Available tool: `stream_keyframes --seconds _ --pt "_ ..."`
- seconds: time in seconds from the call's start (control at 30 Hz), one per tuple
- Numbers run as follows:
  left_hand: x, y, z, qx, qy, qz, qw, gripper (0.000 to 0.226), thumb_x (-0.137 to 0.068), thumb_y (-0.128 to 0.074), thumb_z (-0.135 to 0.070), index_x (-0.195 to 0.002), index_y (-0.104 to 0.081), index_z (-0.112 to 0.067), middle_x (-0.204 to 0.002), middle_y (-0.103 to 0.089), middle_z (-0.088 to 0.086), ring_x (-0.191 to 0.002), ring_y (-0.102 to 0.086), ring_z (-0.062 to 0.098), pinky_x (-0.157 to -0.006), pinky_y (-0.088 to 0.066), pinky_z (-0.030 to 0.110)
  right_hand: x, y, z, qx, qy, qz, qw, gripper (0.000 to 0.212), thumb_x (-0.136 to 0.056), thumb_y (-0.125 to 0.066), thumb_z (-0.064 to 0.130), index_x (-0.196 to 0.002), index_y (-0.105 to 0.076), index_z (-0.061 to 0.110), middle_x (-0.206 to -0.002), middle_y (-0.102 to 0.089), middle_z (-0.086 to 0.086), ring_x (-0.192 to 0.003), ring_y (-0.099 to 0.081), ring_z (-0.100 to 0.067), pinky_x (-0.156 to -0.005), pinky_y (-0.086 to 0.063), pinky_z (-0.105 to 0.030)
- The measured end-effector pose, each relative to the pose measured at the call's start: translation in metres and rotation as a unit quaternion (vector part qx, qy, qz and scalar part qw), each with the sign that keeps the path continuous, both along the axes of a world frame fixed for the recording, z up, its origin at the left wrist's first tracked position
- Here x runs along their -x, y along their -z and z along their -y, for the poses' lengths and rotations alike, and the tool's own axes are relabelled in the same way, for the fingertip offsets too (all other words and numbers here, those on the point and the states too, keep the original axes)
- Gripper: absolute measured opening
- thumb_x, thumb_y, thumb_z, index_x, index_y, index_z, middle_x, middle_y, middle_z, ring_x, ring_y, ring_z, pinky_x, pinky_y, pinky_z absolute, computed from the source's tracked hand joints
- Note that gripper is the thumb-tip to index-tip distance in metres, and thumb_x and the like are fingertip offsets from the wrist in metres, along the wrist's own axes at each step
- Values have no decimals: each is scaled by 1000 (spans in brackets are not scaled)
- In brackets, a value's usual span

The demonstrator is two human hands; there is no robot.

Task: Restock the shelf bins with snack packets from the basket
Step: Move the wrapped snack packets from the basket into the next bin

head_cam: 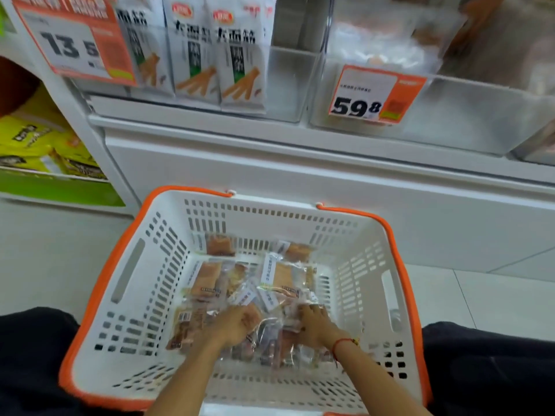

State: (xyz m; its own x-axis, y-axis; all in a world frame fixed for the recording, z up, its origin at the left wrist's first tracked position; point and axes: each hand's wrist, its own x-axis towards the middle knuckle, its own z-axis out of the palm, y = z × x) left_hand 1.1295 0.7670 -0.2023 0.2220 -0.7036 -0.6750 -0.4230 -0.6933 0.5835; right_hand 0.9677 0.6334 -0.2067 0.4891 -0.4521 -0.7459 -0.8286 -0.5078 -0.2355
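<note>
Down inside the white basket, both hands sit among the clear snack packets: left hand grasping one packet, right hand curled over others, grip unclear.

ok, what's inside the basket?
The basket holds a loose pile of clear snack packets. The left hand and right hand are both in the pile. Packets under the hands and the basket floor beneath the pile are hidden.

White basket of snack packets sits on the tiled floor.
</note>
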Motion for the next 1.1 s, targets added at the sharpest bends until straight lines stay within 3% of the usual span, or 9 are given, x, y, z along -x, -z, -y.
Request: stream_keyframes --seconds 0.17,0.27,0.37,0.43,0.53,0.67,0.77,0.9,1.1 --pt "-4 16 -7 -27 -72 143 987 68 -91 -57 -13 -149 -23 -17 -147 -37 4 -134 -35 25 -108 -36 39 -7 5 -9 153 -50 100 982 48 -85 -57 45 -131 -48 33 -130 -39 -4 -127 -33 -26 -104 -32 -36" --pt "1 19 -8 -54 -15 171 984 76 -93 -55 -18 -152 -7 -17 -156 -21 3 -144 -16 28 -111 -29 43 -25 7 -20 110 -17 108 988 32 -87 -52 36 -116 -62 27 -125 -43 -6 -122 -35 -27 -101 -34 -37" --pt "4 19 -7 -55 24 205 977 75 -92 -58 -25 -152 -13 -17 -158 -16 -1 -144 -12 28 -110 -32 41 -37 11 -33 53 68 140 986 16 -80 -57 34 -79 -59 18 -97 -56 -2 -100 -50 -21 -88 -43 -34" --pt "0 20 -7 -27 4 204 979 69 -87 -62 -34 -146 -30 -20 -150 -34 -2 -138 -29 25 -106 -37 37 -41 11 -36 26 113 173 978 13 -78 -61 18 -70 -50 19 -79 -53 4 -78 -50 -13 -71 -45 -24" --pt "-4 14 -6 33 -105 138 984 59 -83 -67 -37 -137 -46 -24 -137 -52 -4 -122 -51 19 -101 -43 35 -42 1 -29 -112 169 204 958 25 -81 -56 -6 -72 -47 16 -79 -53 3 -71 -52 -9 -62 -46 -17" --pt "-8 3 -1 115 -213 80 967 47 -90 -60 -25 -134 -45 -21 -138 -45 -5 -121 -48 17 -100 -42 36 -34 -20 -1 -258 173 223 924 24 -80 -55 -21 -81 -53 4 -77 -58 -3 -65 -62 -3 -57 -51 -16" --pt "-14 -10 4 90 -249 -86 960 40 -93 -55 -27 -131 -49 -13 -117 -55 -4 -106 -57 19 -84 -47 29 -28 -32 18 -320 168 204 910 24 -86 -54 -14 -86 -52 10 -85 -57 -7 -76 -63 -8 -66 -53 -17" --pt "-21 -22 5 57 -217 -210 952 35 -95 -51 -36 -122 -59 -15 -111 -63 1 -108 -57 18 -91 -44 29 -24 -35 30 -320 235 223 891 17 -89 -60 3 -101 -60 15 -99 -69 -5 -96 -64 -21 -84 -53 -29" --pt "-16 -18 12 82 -293 -211 929 34 -96 -51 -25 -129 -53 -13 -129 -58 6 -116 -55 21 -98 -46 37 -47 -27 26 -169 462 309 814 14 -91 -56 1 -83 -63 10 -87 -60 -13 -63 -56 -16 -57 -47 -23"
